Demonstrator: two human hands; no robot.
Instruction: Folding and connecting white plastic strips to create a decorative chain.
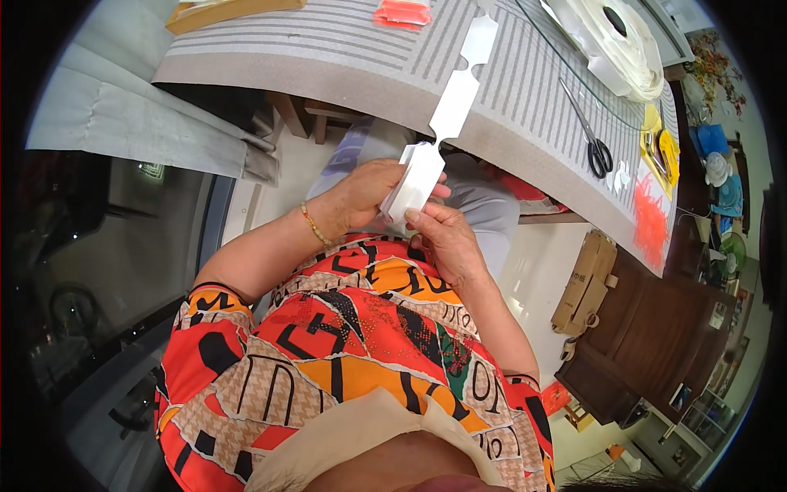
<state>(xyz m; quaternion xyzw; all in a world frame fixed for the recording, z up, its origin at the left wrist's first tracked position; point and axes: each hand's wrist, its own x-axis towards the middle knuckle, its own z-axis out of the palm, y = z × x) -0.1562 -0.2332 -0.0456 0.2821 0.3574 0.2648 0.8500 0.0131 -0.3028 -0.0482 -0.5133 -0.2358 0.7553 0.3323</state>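
Observation:
A long white strip (456, 102) of narrow-necked segments runs from the far side of the table down over its near edge to my lap. Its near end is folded into a small stack (415, 182) of overlapping white pieces. Around the left side of this stack my left hand (370, 193) is closed, with fingertips showing past its right side. My right hand (443, 236) pinches the lower end of the stack, thumb on top. The fingers beneath are partly hidden.
On the striped tablecloth (344, 51) lie black-handled scissors (592, 139), a large white roll (616, 43), a yellow cutter (669, 157), loose coral-red strands (650, 220) and a small pink-red bundle (402, 13). A wooden tray (234, 14) is far left. A cardboard box (584, 283) stands at right.

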